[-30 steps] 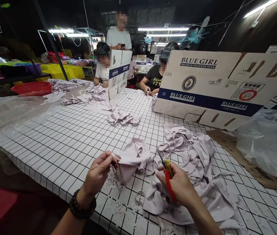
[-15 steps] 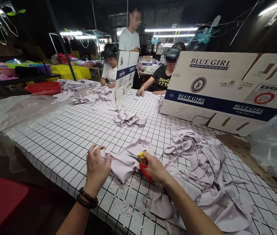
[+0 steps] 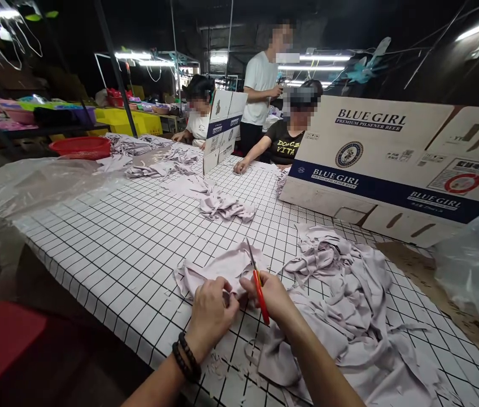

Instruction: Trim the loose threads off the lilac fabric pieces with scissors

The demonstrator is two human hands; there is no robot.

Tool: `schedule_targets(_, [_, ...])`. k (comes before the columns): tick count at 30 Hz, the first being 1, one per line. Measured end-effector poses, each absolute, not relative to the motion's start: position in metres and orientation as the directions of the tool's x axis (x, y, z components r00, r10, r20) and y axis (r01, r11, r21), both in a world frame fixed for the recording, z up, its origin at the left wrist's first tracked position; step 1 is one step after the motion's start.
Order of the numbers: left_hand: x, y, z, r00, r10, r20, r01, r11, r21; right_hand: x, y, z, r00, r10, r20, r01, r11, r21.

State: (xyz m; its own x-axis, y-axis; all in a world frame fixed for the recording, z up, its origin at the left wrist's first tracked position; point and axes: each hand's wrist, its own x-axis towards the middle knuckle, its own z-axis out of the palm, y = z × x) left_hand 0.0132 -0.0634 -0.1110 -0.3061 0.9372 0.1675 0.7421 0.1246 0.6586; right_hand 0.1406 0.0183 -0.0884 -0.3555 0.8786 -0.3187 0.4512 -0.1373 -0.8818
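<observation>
A pale lilac fabric piece (image 3: 222, 265) lies on the white table (image 3: 138, 243) with black grid lines, in front of me. My left hand (image 3: 213, 305), with dark beaded bracelets on the wrist, pinches the near edge of this fabric. In my right hand (image 3: 269, 294) is a pair of scissors (image 3: 260, 291) with red and yellow handles, its blades pointing up and away. The thumb and fingers of that hand also come close to the fabric edge; whether they touch it I cannot tell. A large heap of the same fabric (image 3: 341, 282) lies beside my right forearm.
Printed cardboard panels (image 3: 375, 152) stand on the table at right and centre. Farther back are a small fabric pile (image 3: 226, 207) and a red basket (image 3: 79, 148). Clear plastic sheeting (image 3: 53, 181) drapes the left edge. Two people sit across; another stands behind.
My left hand has moved right and closed on the fabric's near edge. The scissors have swung from pointing left to pointing up. The standing person has shifted right.
</observation>
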Motion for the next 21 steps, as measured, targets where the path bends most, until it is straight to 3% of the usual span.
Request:
schedule_targets(3, [0.022,-0.075,-0.103,-0.334,0.918,0.213,0.713,0.098,0.694,0.134,0.019,-0.086,-0.407,0.803,-0.435,0.421,-0.258,-0.870])
schedule_targets(8, [0.026,-0.091,-0.089,-0.352,0.862,0.364,0.789,0.064,0.611,0.124,0.018,-0.084,-0.504,0.676,-0.538,0.362,-0.400,-0.842])
schedule_targets(11, [0.024,-0.099,-0.085,-0.380,0.852,0.361,0.710,0.019,0.704,0.118,0.017,-0.088,-0.547,0.659,-0.516,0.228,-0.476,-0.850])
schedule_targets(14, [0.024,-0.105,-0.088,-0.441,0.857,0.268,0.490,-0.020,0.872,0.112,0.015,-0.090,-0.547,0.721,-0.426,-0.005,-0.512,-0.859])
schedule_targets(17, [0.026,-0.105,-0.097,-0.513,0.855,0.077,0.146,-0.002,0.989,0.109,0.013,-0.088,-0.511,0.789,-0.341,-0.217,-0.503,-0.837])
schedule_targets(19, [0.029,-0.101,-0.102,-0.487,0.866,-0.113,-0.156,0.041,0.987,0.109,0.012,-0.086,-0.490,0.816,-0.306,-0.295,-0.486,-0.823])
schedule_targets(21, [0.031,-0.097,-0.105,-0.361,0.885,-0.296,-0.411,0.134,0.902,0.112,0.012,-0.085,-0.478,0.828,-0.293,-0.317,-0.474,-0.822])
